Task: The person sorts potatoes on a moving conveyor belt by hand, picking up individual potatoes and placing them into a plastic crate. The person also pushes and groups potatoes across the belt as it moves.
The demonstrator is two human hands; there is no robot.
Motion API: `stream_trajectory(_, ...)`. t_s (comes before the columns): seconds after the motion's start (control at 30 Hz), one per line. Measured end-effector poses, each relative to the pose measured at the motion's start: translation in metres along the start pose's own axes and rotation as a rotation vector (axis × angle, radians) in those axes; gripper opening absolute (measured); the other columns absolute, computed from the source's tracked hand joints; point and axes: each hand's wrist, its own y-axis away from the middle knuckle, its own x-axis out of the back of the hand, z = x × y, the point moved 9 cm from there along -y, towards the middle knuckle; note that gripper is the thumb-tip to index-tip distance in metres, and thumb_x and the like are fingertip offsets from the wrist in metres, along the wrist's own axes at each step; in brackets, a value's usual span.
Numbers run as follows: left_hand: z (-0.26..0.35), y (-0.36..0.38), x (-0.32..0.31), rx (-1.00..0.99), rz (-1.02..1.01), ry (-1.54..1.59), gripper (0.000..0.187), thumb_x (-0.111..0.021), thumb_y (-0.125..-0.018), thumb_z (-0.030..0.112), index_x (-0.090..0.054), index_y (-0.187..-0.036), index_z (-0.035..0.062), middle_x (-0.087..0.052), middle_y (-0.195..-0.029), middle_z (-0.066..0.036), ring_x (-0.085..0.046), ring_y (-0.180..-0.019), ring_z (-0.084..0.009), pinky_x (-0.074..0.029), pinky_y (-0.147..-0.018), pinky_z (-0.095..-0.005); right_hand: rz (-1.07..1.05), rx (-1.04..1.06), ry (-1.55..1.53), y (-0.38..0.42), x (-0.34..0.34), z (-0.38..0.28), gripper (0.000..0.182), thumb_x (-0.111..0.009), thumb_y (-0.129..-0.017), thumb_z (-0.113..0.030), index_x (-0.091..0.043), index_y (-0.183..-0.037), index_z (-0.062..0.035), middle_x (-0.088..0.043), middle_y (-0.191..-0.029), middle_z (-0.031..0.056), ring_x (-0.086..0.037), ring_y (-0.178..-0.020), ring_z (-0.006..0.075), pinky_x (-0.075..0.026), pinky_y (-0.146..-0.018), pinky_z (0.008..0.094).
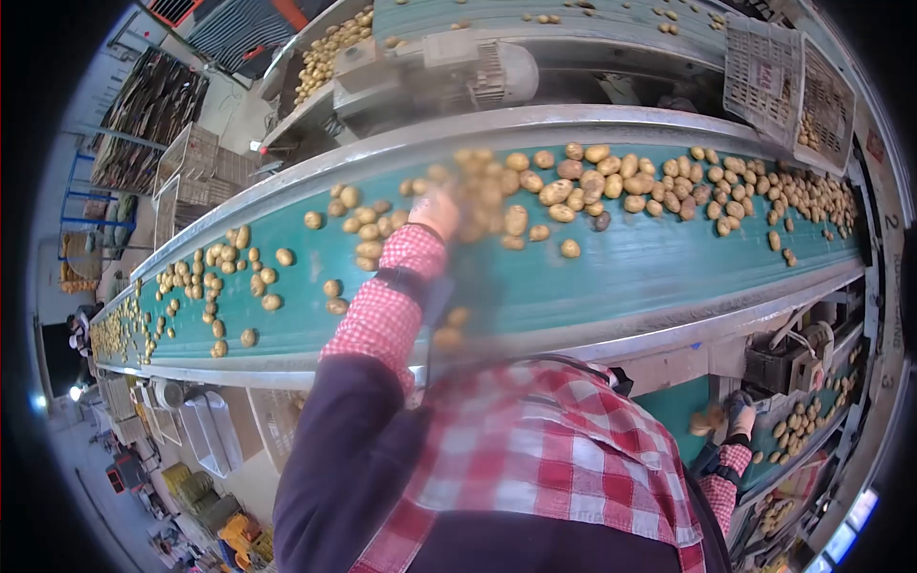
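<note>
Over the upper green conveyor belt (592, 286), my left hand (437, 212) reaches in among the potatoes (369, 232). Its fingers are smeared by motion and partly hidden by a lens smudge, so what it touches or holds does not show. Down at the lower right, my right hand (741, 413) is above a second, lower green belt (680, 411). Its fingers look dark and apart, and a blurred potato (707, 418) is just to their left. Both wrists have checked red sleeves and dark bands.
Metal rails (669, 329) edge the upper belt. Behind it stand a motor (501, 74) and plastic crates (764, 76). A dark machine box (778, 363) hangs beside my right hand. More potatoes (800, 425) lie on the lower belt, and a white bin (212, 435) stands at left.
</note>
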Motion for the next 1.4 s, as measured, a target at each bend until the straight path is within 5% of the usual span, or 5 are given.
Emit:
stream_trajectory(0.17, 0.023, -0.006, -0.006, 0.026, 0.06, 0.293, 0.055, -0.068, -0.087, 0.021, -0.055, -0.14, 0.013, -0.065, -0.123, -0.026, -0.063, -0.114, -0.0428, -0.051, -0.1, -0.0462, 0.03, 0.46, -0.478, 0.023, -0.089, -0.15, 0.037, -0.059, -0.102, -0.02, -0.062, -0.135, -0.0029, -0.07, -0.117, 0.0123, -0.065, -0.102, 0.0222, -0.05, -0.093, 0.0359)
stream_trajectory(0.43, 0.089, 0.078, -0.022, 0.1, -0.33, 0.485, 0.053, -0.066, -0.087, 0.016, -0.056, -0.14, 0.0126, -0.07, -0.111, -0.018, -0.068, -0.105, -0.0344, -0.053, -0.093, -0.0403, -0.185, 1.223, 0.376, 0.155, -0.329, -0.443, 0.051, -0.07, -0.09, -0.022, -0.056, -0.138, -0.0096, -0.061, -0.13, 0.0199, -0.061, -0.115, 0.0387, -0.051, -0.097, 0.0435)
stream_trajectory(0.9, 0.135, 0.04, -0.024, 0.085, 0.185, 0.497, 0.05, -0.065, -0.083, 0.009, -0.062, -0.133, 0.0095, -0.056, -0.134, -0.023, -0.057, -0.124, -0.0407, -0.048, -0.106, -0.044, -0.883, 0.685, -0.023, 0.088, -0.356, -0.475, 0.036, -0.064, -0.098, -0.022, -0.064, -0.128, -0.0032, -0.07, -0.101, 0.0069, -0.065, -0.086, 0.0164, -0.052, -0.079, 0.0289)
stream_trajectory(1.1, 0.203, 0.036, -0.058, 0.218, 0.157, -0.151, 0.061, -0.063, -0.09, 0.036, -0.047, -0.144, 0.0112, -0.052, -0.136, -0.019, -0.054, -0.12, -0.0386, -0.042, -0.106, -0.0501, -1.4, 0.995, -0.167, 0.312, -0.308, -0.53, 0.046, -0.059, -0.098, -0.017, -0.054, -0.143, -0.0123, -0.068, -0.112, 0.0082, -0.06, -0.11, 0.0254, -0.046, -0.101, 0.0407)
stream_trajectory(1.4, 0.193, 0.071, -0.059, 0.233, 0.26, 0.184, 0.059, -0.083, -0.071, 0.022, -0.064, -0.127, 0.0165, -0.037, -0.147, -0.032, -0.059, -0.12, -0.049, -0.054, -0.098, -0.0492, -0.323, 1.634, 1.187, 0.17, -0.409, -0.535, 0.025, -0.065, -0.089, -0.02, -0.068, -0.114, -0.0186, -0.06, -0.122, 0.009, -0.06, -0.114, 0.0274, -0.051, -0.089, 0.0431)
